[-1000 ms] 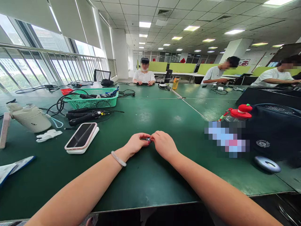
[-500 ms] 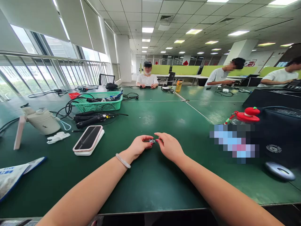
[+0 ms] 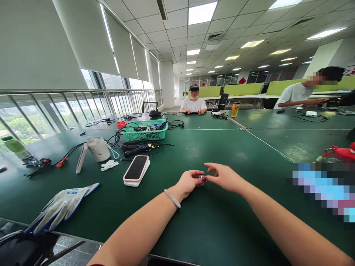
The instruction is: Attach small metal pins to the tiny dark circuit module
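Note:
Above the green table (image 3: 219, 229), my left hand (image 3: 189, 183) pinches a small black-and-silver piece (image 3: 202, 178) between thumb and fingers. The piece is too small for me to name, and my fingers hide part of it. A pale bangle (image 3: 172, 198) circles my left wrist. Just to the right, my right hand (image 3: 225, 178) has its thumb tip at the piece's edge, touching or nearly so. Its index finger is raised and apart from the thumb.
Left of my hands lie a phone (image 3: 137, 168) on a white box, a crumpled tissue (image 3: 109, 165) and work gloves (image 3: 65, 203). Beyond them stand a beige cup (image 3: 99, 149) and a green basket (image 3: 144, 135) of cables. One person (image 3: 193, 101) sits across, another (image 3: 301, 90) at right.
The view has swung left, bringing the gloves fully into sight. My right fingers, earlier closed at the piece, have spread apart from it. My left hand keeps its pinch.

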`<state>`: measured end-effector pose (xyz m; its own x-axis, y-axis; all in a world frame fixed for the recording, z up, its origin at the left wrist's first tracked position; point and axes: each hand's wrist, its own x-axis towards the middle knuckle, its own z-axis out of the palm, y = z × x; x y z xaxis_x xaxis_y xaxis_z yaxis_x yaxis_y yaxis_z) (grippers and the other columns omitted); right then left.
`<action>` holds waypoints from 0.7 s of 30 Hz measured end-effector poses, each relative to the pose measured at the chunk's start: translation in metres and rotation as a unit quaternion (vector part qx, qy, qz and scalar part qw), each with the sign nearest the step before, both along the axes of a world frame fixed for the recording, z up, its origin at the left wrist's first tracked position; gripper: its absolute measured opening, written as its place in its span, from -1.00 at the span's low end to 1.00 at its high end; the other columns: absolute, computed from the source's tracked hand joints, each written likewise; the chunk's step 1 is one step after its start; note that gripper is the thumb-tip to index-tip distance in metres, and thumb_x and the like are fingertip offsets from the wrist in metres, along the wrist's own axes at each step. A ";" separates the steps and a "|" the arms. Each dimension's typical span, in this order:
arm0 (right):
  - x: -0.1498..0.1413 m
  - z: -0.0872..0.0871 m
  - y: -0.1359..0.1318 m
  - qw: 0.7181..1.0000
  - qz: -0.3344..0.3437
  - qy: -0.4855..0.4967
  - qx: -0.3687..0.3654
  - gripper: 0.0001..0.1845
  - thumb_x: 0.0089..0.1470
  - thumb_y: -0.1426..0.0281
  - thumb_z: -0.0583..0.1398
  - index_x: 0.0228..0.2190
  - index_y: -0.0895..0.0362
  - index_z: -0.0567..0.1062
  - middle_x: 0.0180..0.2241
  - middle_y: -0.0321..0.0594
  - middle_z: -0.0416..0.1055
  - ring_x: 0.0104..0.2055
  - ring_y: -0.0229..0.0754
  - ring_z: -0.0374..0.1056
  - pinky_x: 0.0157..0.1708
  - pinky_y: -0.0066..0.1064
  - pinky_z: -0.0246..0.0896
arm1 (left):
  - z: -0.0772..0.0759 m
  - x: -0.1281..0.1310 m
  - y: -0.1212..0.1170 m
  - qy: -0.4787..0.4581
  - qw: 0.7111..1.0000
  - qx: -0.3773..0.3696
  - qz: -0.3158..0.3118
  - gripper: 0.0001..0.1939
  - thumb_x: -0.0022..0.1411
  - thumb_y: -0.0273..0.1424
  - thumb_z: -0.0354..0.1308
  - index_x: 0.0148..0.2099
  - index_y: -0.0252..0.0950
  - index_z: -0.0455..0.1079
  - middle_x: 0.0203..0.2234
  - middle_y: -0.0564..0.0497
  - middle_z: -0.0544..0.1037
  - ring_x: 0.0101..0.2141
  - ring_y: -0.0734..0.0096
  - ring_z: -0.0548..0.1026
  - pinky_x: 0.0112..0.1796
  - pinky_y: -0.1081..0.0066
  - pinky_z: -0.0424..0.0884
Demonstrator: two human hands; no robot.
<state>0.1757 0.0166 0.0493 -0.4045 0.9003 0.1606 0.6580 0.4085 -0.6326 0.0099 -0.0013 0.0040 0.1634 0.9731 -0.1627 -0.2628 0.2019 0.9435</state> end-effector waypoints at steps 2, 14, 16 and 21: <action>-0.004 -0.024 -0.002 1.000 -0.002 0.005 0.001 -0.48 -0.07 0.16 0.15 -0.05 0.08 0.39 -0.25 -0.21 0.46 -0.43 -0.25 0.33 -0.39 -0.42 0.26 | -0.002 0.000 0.000 -0.005 1.000 0.001 0.009 -0.70 -0.15 -0.60 0.33 -0.27 -0.44 0.45 -0.44 -0.05 0.51 -0.46 0.53 0.47 -0.18 0.30 0.40; -0.015 -0.055 -0.009 0.992 -0.008 -0.012 0.124 -0.57 0.05 0.26 0.06 -0.03 0.06 0.37 -0.21 -0.20 0.46 -0.21 -0.14 0.38 -0.17 -0.30 0.27 | 0.001 -0.002 -0.001 -0.008 1.000 -0.012 -0.022 -0.80 -0.01 -0.52 0.25 -0.25 -0.42 0.47 -0.38 -0.08 0.52 -0.44 0.54 0.47 -0.14 0.31 0.37; -0.018 -0.057 -0.012 0.988 0.004 -0.027 0.152 -0.57 0.07 0.28 0.06 -0.01 0.06 0.34 -0.11 -0.17 0.41 -0.12 -0.12 0.34 -0.09 -0.26 0.22 | 0.001 -0.003 -0.001 0.000 0.999 -0.008 -0.035 -0.83 -0.01 -0.48 0.25 -0.30 -0.42 0.47 -0.40 -0.07 0.52 -0.46 0.55 0.46 -0.16 0.31 0.37; -0.020 -0.054 -0.016 0.987 0.018 -0.038 0.156 -0.52 0.03 0.31 0.12 0.03 0.03 0.29 -0.11 -0.19 0.40 -0.11 -0.12 0.32 -0.08 -0.25 0.20 | 0.000 -0.006 0.001 0.051 0.996 0.023 -0.064 -0.79 -0.04 -0.52 0.24 -0.27 -0.42 0.44 -0.42 -0.06 0.52 -0.47 0.52 0.46 -0.26 0.38 0.39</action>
